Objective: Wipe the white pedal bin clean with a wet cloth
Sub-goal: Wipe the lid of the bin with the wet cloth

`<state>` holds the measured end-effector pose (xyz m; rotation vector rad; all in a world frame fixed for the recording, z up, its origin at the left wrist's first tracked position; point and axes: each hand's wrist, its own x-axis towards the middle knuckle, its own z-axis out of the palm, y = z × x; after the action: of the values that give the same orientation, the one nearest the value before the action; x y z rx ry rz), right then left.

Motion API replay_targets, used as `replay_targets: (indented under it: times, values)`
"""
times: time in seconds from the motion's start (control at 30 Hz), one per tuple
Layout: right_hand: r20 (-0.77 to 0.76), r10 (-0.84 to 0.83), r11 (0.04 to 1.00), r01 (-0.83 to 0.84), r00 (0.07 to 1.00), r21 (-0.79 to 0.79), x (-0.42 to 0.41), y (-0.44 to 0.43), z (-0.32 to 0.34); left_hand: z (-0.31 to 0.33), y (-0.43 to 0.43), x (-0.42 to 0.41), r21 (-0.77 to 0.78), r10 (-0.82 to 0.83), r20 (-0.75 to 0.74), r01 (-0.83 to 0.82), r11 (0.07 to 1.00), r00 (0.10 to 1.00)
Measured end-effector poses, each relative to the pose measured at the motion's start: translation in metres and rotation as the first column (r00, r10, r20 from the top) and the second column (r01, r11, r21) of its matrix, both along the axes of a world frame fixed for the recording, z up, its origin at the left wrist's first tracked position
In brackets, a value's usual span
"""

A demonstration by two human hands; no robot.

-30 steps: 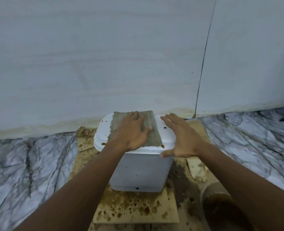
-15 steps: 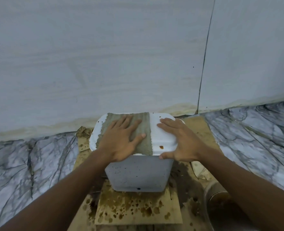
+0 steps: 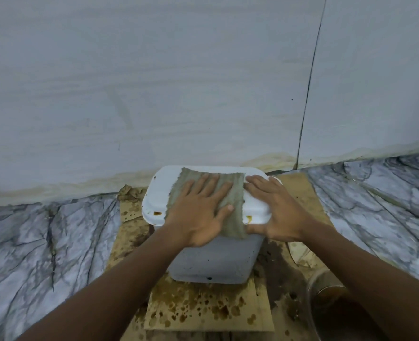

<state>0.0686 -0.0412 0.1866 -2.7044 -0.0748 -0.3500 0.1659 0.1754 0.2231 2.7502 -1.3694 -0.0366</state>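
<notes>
While 2 bare forearms reach in from the bottom edge, cut off above the elbow, a clear container at the lower right is half hidden behind the right arm, its contents hard to make out beyond a brownish tint. Stained cardboard sheets, blotched with dark brown spots, cover the floor nearest the camera and carry the white pedal bin, which stands upright on them close to the wall. Its pedal is not visible, and the hands and cloth hide much of its lid. The lid's long axis runs left to right, parallel to the wall, with the bin's front face toward the camera. The left hand lies flat, fingers spread open, pressing a grey-green cloth onto the lid; the cloth's near edge hangs over the lid's front rim. The right hand rests open on the lid's right end, thumb hooked over the front rim, just beside the cloth. Brown smears show at the lid's front left corner and beside the right thumb. Grey-veined marble flooring spreads to either side. Beyond the bin, a pale wall rises with a yellowed base line and 1 dark vertical seam at the right.
</notes>
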Motion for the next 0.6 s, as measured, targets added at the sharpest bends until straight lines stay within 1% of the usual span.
replay_targets:
  times: [0.07, 0.17, 0.23, 0.3, 0.37, 0.43, 0.5, 0.6]
  values:
    - [-0.041, -0.015, 1.000, 0.016, 0.999, 0.011, -0.001, 0.002, 0.001, 0.004, 0.022, 0.009, -0.004, 0.030, -0.004, -0.030, 1.000, 1.000]
    - [-0.047, -0.014, 1.000, 0.015, 0.999, 0.014, 0.000, 0.004, 0.003, 0.010, 0.037, 0.036, 0.012, 0.143, -0.023, -0.143, 0.990, 0.989]
    - [-0.058, -0.023, 1.000, 0.024, 0.998, 0.016, 0.001, 0.005, 0.004, 0.012, 0.027, 0.052, 0.029, 0.207, -0.041, -0.206, 0.978, 0.977]
    - [-0.061, -0.033, 0.999, 0.035, 0.998, 0.032, 0.001, 0.003, 0.003, 0.014, 0.004, 0.056, 0.056, 0.239, -0.042, -0.236, 0.970, 0.970]
    - [-0.057, -0.036, 0.999, 0.038, 0.998, 0.039, 0.000, 0.000, 0.001, 0.015, -0.023, 0.048, 0.074, 0.218, -0.050, -0.215, 0.974, 0.975]
    - [-0.040, -0.039, 0.998, 0.041, 0.998, 0.038, 0.000, -0.003, -0.001, 0.013, -0.038, 0.031, 0.074, 0.150, -0.051, -0.146, 0.987, 0.987]
    - [-0.023, -0.031, 0.999, 0.032, 0.999, 0.042, -0.001, -0.004, -0.003, 0.008, -0.035, 0.015, 0.046, 0.073, -0.050, -0.070, 0.996, 0.996]
    - [-0.004, -0.020, 0.999, 0.020, 1.000, 0.043, -0.002, -0.003, -0.005, 0.002, -0.003, 0.007, -0.010, -0.009, -0.037, 0.009, 1.000, 0.999]
